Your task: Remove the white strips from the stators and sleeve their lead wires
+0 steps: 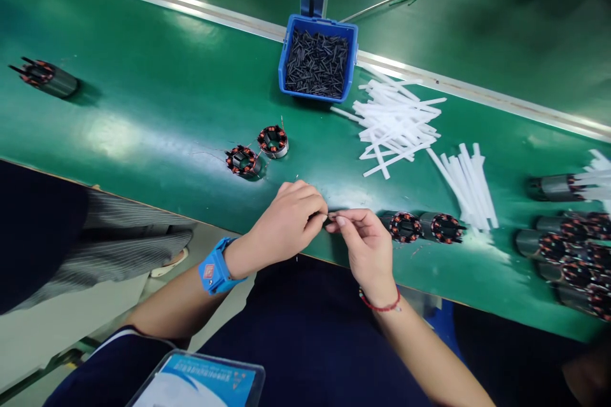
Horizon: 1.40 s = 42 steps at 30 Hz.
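My left hand [291, 219], with a blue wrist strap [217, 270], is closed in a pinch at the bench's front edge. Fingertip to fingertip with it, my right hand [366, 243] also pinches, a red beaded bracelet [382, 306] round its wrist. Something small and dark shows between the fingertips; its kind cannot be made out. Two motor stators with copper windings, a left one [242, 162] and a right one [273, 141], stand beyond my left hand. Just right of my right hand lie two more wound stators, one [405, 227] beside another [442, 227].
A blue bin [282, 79] of short black tubes stands at the back rail. White strips lie in a loose pile [396, 117] and a smaller bundle [470, 187]. Several stators [573, 245] crowd the right end; one stator [50, 78] lies far left. A person's striped trousers [114, 241] show at left.
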{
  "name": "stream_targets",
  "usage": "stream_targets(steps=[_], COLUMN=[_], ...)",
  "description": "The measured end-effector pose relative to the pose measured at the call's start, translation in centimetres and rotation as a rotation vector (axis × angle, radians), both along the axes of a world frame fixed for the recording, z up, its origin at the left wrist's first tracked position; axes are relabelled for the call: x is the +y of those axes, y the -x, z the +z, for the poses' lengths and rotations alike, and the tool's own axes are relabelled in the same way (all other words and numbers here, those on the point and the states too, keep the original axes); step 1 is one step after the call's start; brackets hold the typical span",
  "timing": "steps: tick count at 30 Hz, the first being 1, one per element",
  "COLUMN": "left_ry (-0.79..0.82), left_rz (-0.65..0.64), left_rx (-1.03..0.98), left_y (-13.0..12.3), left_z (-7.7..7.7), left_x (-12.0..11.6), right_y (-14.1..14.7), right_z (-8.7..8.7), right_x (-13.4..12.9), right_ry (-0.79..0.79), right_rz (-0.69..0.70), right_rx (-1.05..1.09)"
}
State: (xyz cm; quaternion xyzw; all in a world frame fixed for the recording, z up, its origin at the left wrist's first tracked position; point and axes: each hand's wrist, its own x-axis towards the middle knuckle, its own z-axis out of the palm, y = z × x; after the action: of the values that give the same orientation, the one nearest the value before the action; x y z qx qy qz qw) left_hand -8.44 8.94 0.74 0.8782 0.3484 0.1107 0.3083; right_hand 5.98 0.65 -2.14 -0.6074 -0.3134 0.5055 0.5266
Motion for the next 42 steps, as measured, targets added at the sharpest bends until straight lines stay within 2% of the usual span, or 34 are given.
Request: stream_targets(steps=[8,15,19,25,31,34,36,38,42], left_ry=[0.020,0.016,0.014,-0.012,-0.051,-0.046,-0.030,-0.041,-0.128], left_rz=[0.026,0.017,0.020,0.091,0.164,0.161,0.145,0.144,0.211], left_rx=[-0.019,-0.023,-0.033,-0.056,-0.055,-0.056,-0.078,-0.099,-0.033], left_y=[0.0,0.1,0.1,-0.2,-0.7,-0.7,-0.3,0.6,3.2], left_z=[0.0,0.0,-0.1,-0.2,-0.4,-0.4,-0.3,-0.1,-0.1], left_x=[0.0,0.0,0.0,-0.2,-0.6,-0.8,-0.9,-1.2,-1.9], right_y=[-0.4,-0.2,0.0,0.3,1.1,1.6,1.6,1.3,0.4], right_z=[0.0,0.5,0.4,-0.3,-0.5,-0.5,-0.5,-0.4,0.2], right_x=[0.0,0.1,0.3,-0.1,0.7,1.4,1.7,1.9,2.1], right_ry=[0.079,0.072,0.025,-0.007,-0.123,-0.199,-0.185,-0.119,0.104], right_rz=[0.030,0.137,0.148,0.118,0.092,0.086,0.096,0.112,0.193], right_rx=[-0.072,-0.248,-0.312,-0.322,-0.632,-0.891,-0.945,-0.777,-0.132])
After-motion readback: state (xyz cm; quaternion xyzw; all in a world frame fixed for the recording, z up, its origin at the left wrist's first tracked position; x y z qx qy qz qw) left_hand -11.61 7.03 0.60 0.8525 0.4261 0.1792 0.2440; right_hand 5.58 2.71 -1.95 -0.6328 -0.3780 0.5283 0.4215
